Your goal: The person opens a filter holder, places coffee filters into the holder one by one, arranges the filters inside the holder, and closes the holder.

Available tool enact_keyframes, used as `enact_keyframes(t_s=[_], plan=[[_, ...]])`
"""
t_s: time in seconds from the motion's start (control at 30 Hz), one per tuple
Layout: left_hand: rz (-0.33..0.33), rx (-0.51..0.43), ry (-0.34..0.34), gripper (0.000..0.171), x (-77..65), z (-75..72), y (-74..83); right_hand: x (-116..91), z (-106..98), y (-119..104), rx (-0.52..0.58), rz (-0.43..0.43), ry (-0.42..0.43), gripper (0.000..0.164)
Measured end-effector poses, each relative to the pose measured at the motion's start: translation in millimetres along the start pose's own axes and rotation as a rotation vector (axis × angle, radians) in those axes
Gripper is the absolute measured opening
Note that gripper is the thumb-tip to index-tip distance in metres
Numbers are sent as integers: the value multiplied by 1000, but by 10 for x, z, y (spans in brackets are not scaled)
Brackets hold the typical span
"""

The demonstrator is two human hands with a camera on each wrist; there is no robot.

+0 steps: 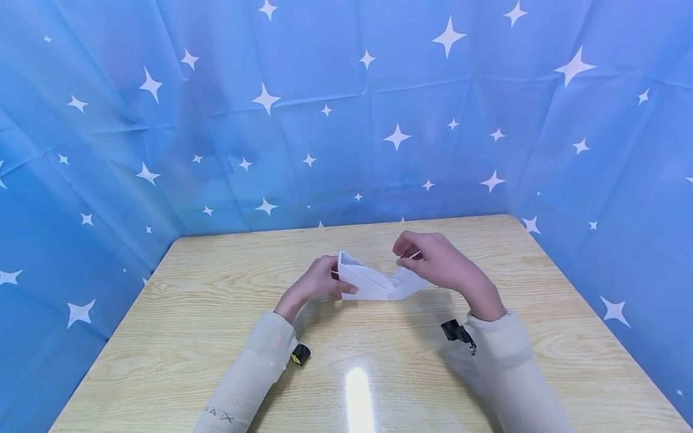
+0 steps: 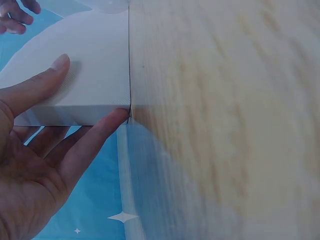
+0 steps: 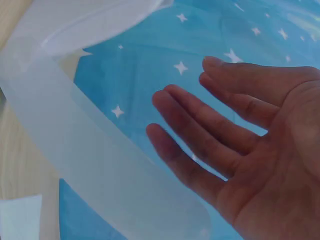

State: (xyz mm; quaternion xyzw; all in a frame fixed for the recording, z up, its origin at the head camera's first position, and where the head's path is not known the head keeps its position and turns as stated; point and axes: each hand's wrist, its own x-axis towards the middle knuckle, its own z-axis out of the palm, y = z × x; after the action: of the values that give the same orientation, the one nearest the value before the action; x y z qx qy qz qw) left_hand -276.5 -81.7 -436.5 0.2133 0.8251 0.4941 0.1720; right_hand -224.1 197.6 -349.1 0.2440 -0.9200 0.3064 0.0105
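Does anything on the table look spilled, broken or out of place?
Nothing stands out. The white holder in the left hand looks undamaged, with no spill around it; the translucent strip angling off its low end is probably part of it.

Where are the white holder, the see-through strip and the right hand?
White holder (image 1: 369,287), head view: its front wall.
See-through strip (image 3: 107,162), right wrist view: its middle.
Right hand (image 1: 440,260), head view: back of the hand.

I've the box (image 1: 361,284) on the table (image 1: 216,288), my left hand (image 1: 316,280) at its left end, flap (image 1: 407,285) extending rightward beside my right hand (image 1: 437,260), curtain (image 1: 335,144) behind.
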Motion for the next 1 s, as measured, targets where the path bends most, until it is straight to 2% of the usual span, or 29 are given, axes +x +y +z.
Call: enact_keyframes(t_s=[0.13, 0.4, 0.7, 1.0], plan=[[-8, 5, 0, 43, -6, 0, 1, -37, -82, 33, 9, -20, 84, 8], [9, 9, -2, 44, -9, 0, -2, -90, -194, 151, -20, -23, 222, 8], [17, 10, -3, 43, -13, -6, 7, -140, -273, 307, -13, 52, 300, 9], [6, 1, -1, 44, -18, -4, 10, -180, -346, 495, 7, 125, 332, 13]])
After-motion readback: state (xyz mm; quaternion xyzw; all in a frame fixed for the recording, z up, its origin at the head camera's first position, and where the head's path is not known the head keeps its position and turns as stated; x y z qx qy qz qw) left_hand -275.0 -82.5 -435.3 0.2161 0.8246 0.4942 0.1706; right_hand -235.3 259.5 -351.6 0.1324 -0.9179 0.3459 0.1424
